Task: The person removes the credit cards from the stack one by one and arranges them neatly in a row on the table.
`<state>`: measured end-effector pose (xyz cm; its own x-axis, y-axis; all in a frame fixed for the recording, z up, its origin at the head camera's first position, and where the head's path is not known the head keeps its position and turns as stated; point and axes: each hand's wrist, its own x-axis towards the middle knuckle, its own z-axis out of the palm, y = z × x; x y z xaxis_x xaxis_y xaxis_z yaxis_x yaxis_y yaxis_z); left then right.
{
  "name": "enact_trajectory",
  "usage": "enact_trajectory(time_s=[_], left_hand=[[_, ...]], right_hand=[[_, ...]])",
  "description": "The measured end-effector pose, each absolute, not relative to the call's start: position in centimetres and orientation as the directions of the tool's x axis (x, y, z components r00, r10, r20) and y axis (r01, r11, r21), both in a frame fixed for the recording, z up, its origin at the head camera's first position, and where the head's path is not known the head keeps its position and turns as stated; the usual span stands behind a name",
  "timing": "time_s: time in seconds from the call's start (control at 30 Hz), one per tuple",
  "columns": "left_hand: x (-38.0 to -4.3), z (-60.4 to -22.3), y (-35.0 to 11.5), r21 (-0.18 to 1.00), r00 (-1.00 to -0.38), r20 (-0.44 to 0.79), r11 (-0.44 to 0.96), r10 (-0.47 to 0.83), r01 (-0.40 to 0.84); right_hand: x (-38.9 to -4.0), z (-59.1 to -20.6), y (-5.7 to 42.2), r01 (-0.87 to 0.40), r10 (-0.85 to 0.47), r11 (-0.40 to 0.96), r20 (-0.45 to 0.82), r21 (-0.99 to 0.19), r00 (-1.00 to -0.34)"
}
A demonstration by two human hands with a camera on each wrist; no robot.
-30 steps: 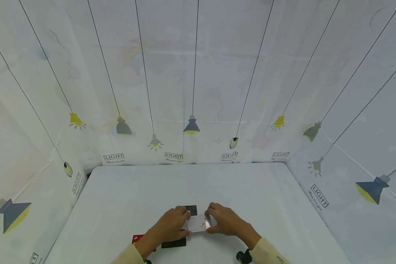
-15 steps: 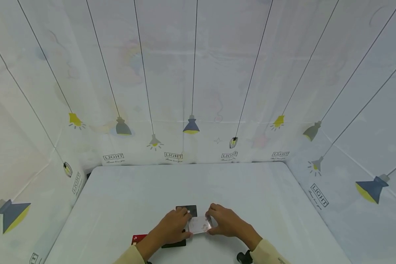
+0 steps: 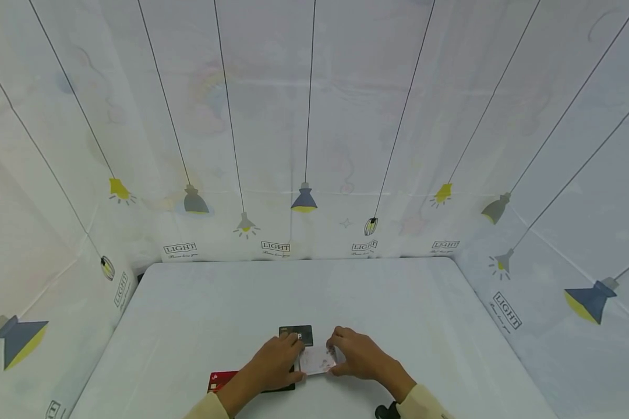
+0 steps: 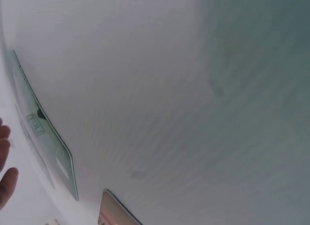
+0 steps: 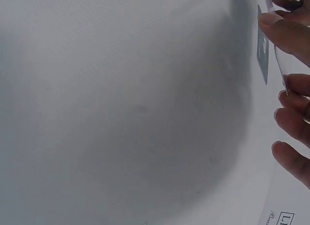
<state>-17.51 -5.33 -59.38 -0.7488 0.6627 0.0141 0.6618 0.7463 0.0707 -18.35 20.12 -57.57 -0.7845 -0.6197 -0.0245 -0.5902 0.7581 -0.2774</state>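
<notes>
Both hands hold a thin, pale, glossy card (image 3: pixel 316 360) with faint pinkish print, near the front of the white table. My left hand (image 3: pixel 278 362) pinches its left end, and my right hand (image 3: pixel 363 354) has the right end between thumb and fingers. From the right wrist, the card's thin edge (image 5: pixel 277 55) shows between thumb and fingers. Just beyond the left fingers lies a black card (image 3: pixel 296 333). A second dark card (image 3: pixel 285 388) is mostly covered by the left hand. Left fingertips (image 4: pixel 8 184) appear at the border of the left wrist view.
A red card (image 3: pixel 221 380) lies to the left, partly behind the left forearm. The white tabletop (image 3: pixel 398 302) stretches back to a curtain (image 3: pixel 346 116) printed with hanging lamps. A black device (image 3: pixel 387 411) sits at the right sleeve.
Both hands and the pale card have shifted slightly toward the body. More of the black card and red card shows now, and the pale card's right end looks less shiny.
</notes>
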Motion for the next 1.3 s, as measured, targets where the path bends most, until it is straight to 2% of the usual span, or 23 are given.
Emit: enact_trajectory(time_s=[0.43, 1.3], left_hand=[[-17.2, -60.4, -5.3, 0.084, -0.751, -0.005, 0.748, 0.660, 0.658], [-17.0, -60.7, -5.4, 0.078, -0.734, 0.011, 0.731, 0.679, 0.677]], right_hand=[[-18.0, -58.4, 20.1, -0.565, -0.607, 0.773, -0.076, -0.287, -0.791], [-17.8, -58.7, 20.1, -0.576, -0.622, 0.760, -0.078, -0.300, -0.779]])
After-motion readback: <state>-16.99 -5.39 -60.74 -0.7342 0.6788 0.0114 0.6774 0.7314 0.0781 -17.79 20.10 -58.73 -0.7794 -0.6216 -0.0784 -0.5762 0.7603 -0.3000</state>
